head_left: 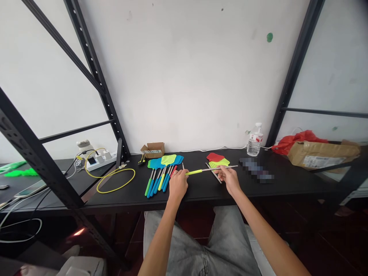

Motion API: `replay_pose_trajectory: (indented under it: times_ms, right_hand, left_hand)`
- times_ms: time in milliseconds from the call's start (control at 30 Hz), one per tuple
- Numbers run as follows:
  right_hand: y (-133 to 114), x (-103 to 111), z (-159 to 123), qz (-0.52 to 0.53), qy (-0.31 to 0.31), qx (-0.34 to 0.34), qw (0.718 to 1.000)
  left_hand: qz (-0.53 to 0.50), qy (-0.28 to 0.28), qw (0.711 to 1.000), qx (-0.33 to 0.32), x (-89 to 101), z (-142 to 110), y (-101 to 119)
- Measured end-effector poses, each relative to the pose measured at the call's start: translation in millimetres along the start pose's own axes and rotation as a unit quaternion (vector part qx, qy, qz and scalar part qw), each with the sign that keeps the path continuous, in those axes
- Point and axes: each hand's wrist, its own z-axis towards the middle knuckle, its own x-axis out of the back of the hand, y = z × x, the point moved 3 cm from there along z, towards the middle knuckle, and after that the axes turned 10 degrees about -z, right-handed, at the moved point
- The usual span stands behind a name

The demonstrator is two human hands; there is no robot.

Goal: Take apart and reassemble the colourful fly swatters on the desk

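Observation:
Over the black shelf, my left hand [178, 184] is closed round the end of a yellow fly swatter handle [194, 172]. A thin metal rod [209, 169] extends from that handle to the right, where the fingers of my right hand [229, 178] pinch it. Left of my left hand lie several fly swatters [159, 178] side by side, with green, blue and yellow grips; a red grip [173, 170] is partly covered by the hand. Behind my right hand are a red swatter head [215, 156] and a yellow swatter head [220, 163], with loose metal rods [214, 173] beside them.
A small open cardboard box [153, 150] is near the wall. A water bottle [254, 140] and a blurred-out item [255, 170] lie to the right, before a larger carton [324, 154]. A yellow cable [116, 184] loops at left near a power strip [101, 160]. Black metal posts [94, 73] frame the shelf.

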Motion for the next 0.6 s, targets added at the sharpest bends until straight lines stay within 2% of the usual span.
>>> replay_pose_trajectory:
  times_ms: [433, 600]
  right_hand:
    - [-0.4, 0.3, -0.5, -0.017, 0.008, 0.013, 1.0]
    - [3.5, -0.1, 0.8, -0.035, -0.012, 0.024, 0.999]
  left_hand:
    - [0.002, -0.007, 1.0, 0.002, 0.3, -0.7, 0.9]
    - [0.005, -0.01, 1.0, -0.003, 0.1, -0.8, 1.1]
